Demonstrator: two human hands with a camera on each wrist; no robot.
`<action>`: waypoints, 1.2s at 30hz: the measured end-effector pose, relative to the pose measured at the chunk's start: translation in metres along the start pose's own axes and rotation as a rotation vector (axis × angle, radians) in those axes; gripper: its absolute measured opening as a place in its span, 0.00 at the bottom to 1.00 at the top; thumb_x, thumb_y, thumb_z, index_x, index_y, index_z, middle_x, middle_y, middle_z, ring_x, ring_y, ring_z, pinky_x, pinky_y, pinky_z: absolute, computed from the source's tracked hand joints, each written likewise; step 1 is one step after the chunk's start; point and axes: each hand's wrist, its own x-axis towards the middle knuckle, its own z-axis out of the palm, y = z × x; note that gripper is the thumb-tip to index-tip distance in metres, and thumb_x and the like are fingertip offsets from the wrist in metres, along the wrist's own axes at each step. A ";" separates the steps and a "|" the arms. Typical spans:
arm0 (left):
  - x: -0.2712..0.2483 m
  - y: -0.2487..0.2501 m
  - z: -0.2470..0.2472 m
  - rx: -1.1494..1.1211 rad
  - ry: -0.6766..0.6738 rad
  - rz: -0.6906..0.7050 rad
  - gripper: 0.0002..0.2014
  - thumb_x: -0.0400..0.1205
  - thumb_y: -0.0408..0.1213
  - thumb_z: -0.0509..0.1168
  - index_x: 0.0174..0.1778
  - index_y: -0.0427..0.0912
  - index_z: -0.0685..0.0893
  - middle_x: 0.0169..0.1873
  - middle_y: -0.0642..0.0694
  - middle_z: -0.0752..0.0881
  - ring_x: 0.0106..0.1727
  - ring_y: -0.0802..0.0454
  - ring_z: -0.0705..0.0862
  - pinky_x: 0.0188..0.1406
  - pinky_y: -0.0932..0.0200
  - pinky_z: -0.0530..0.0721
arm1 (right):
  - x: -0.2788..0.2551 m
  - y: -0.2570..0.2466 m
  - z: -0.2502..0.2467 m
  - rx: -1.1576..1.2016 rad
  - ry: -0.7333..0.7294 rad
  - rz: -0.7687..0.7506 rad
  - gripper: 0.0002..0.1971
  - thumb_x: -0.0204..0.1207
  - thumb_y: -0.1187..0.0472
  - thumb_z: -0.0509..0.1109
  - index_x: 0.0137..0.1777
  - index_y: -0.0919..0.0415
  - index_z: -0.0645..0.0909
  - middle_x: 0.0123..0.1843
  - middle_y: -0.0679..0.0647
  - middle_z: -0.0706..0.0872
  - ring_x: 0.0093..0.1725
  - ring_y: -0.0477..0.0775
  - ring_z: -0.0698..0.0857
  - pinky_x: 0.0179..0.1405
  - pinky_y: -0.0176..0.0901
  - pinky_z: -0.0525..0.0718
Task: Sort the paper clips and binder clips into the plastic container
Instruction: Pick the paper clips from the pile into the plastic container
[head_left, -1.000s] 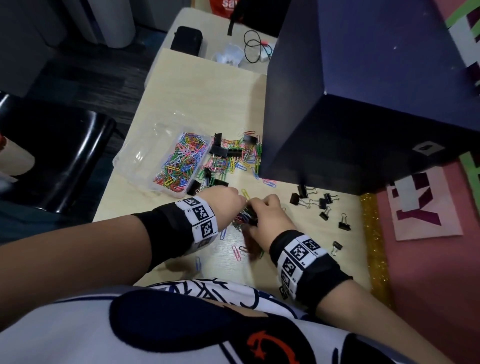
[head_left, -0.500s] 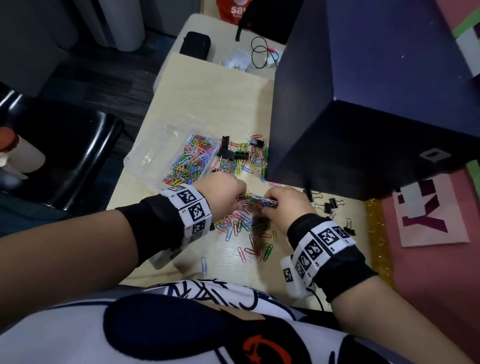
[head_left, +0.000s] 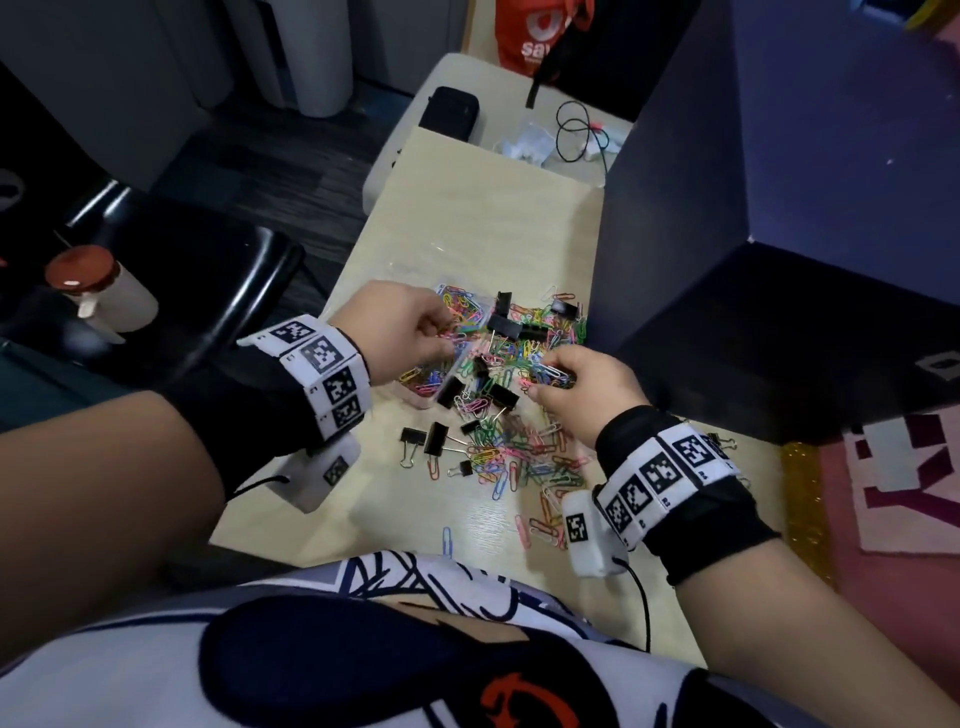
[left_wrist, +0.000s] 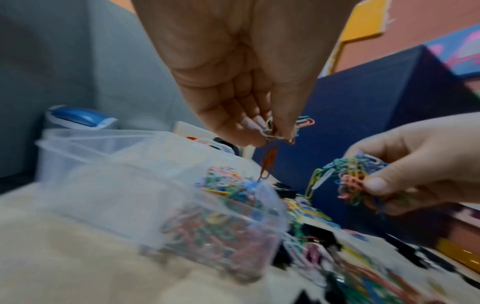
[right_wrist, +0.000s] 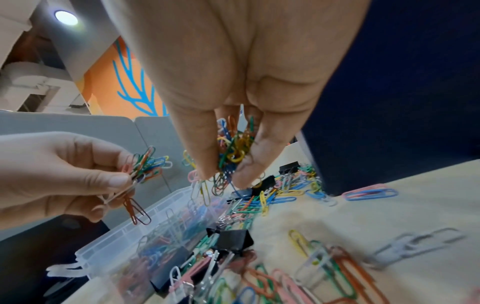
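My left hand (head_left: 415, 332) hovers over the clear plastic container (left_wrist: 109, 185) and pinches a small bunch of coloured paper clips (left_wrist: 275, 131), one red clip dangling. To its right, my right hand (head_left: 571, 384) grips a bigger tangle of coloured paper clips (right_wrist: 233, 148) above the table. The container (right_wrist: 124, 238) holds several coloured clips in one compartment. Loose paper clips (head_left: 524, 457) and black binder clips (head_left: 436, 439) lie scattered on the wooden table (head_left: 493, 234) beside and in front of the container.
A large dark blue box (head_left: 753, 218) stands close on the right of the clips. A black chair (head_left: 197, 270) and a white bottle with a red cap (head_left: 98, 291) are left of the table. A black pouch (head_left: 449, 111) and cables (head_left: 576, 130) lie far back.
Both hands have lifted off the near pile and moved away from me with clips; the left hand now hangs over the container, the right beside it.
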 end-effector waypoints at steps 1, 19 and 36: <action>0.001 -0.006 -0.003 0.002 0.015 -0.032 0.14 0.76 0.44 0.74 0.55 0.42 0.87 0.41 0.49 0.86 0.47 0.50 0.85 0.51 0.60 0.80 | 0.003 -0.004 0.000 0.004 -0.004 -0.011 0.13 0.74 0.54 0.75 0.58 0.51 0.83 0.51 0.51 0.85 0.51 0.53 0.83 0.53 0.43 0.81; 0.008 -0.036 0.002 -0.148 -0.001 -0.197 0.20 0.79 0.36 0.68 0.68 0.48 0.79 0.37 0.52 0.90 0.43 0.55 0.87 0.54 0.53 0.84 | 0.043 -0.064 0.040 0.431 -0.069 -0.055 0.26 0.77 0.54 0.70 0.74 0.56 0.71 0.70 0.54 0.80 0.64 0.54 0.83 0.65 0.57 0.82; -0.009 -0.006 0.032 0.437 -0.251 0.147 0.19 0.83 0.49 0.58 0.68 0.47 0.75 0.60 0.47 0.80 0.63 0.45 0.78 0.58 0.45 0.81 | -0.001 0.020 0.035 -0.369 -0.227 -0.082 0.30 0.74 0.74 0.57 0.77 0.54 0.68 0.81 0.55 0.64 0.77 0.60 0.66 0.76 0.49 0.66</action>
